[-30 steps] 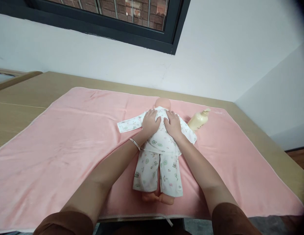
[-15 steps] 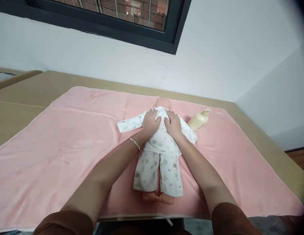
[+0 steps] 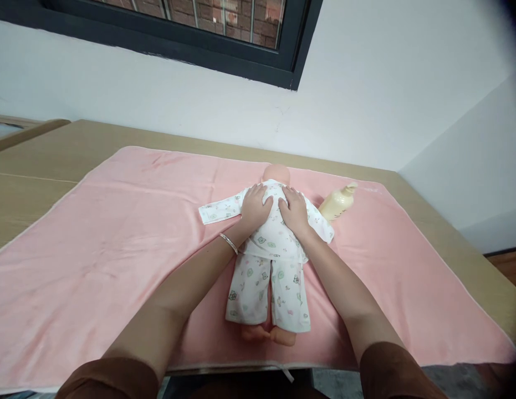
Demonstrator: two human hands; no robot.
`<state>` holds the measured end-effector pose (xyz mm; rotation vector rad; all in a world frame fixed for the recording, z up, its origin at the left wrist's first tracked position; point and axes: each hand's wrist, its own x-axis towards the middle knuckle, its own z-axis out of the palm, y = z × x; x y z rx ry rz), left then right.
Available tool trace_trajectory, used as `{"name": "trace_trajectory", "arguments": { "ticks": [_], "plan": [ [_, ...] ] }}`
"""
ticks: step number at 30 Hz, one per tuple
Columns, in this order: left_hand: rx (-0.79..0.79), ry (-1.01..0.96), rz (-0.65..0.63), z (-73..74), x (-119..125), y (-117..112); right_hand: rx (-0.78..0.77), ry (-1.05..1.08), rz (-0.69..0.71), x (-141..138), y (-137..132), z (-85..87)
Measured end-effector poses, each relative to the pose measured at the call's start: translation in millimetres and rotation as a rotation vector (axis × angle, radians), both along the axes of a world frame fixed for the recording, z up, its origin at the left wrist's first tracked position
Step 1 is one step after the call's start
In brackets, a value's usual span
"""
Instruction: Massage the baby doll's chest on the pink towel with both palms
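A baby doll [image 3: 267,249] in white printed pyjamas lies stretched out, its bald head at the far end and its bare feet nearest me. No facial features show on the head. My left hand [image 3: 256,208] rests flat on the left side of the doll's upper body, thumb pointing inward. On the right side of the same area lies my right hand [image 3: 294,210], also flat with its thumb apart. A strip of the printed top shows between the two hands. Neither hand grasps anything.
Under the doll a pink blanket [image 3: 128,238] covers much of a wooden table [image 3: 95,134]. A cream pump bottle [image 3: 336,204] lies tilted on its side by the doll's right-hand sleeve. Behind the table rise a white wall [image 3: 349,111] and a dark window frame [image 3: 297,61].
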<state>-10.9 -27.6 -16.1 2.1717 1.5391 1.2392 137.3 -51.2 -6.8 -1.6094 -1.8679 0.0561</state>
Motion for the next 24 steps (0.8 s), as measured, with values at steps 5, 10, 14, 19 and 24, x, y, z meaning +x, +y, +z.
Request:
{"name": "trace_trajectory", "arguments": {
  "ticks": [5, 10, 14, 19, 24],
  "plan": [
    [0.007, -0.009, 0.004, -0.6, 0.1, 0.2, 0.005, 0.000, -0.001, 0.3, 1.2, -1.5],
    [0.008, -0.015, 0.006, -0.8, 0.3, -0.2, 0.001, 0.002, -0.001, -0.7, -0.3, 0.4],
    [-0.010, -0.015, 0.018, 0.2, 0.3, -1.3, -0.005, 0.009, -0.004, -0.9, -1.0, 1.2],
    [-0.011, -0.012, 0.014, 1.2, 0.3, -1.9, 0.007, 0.011, 0.002, -0.3, -0.2, -0.2],
    [-0.002, -0.002, 0.015, -0.3, 0.3, -0.9, 0.010, 0.002, -0.001, -0.7, -0.5, 1.1]
  ]
}}
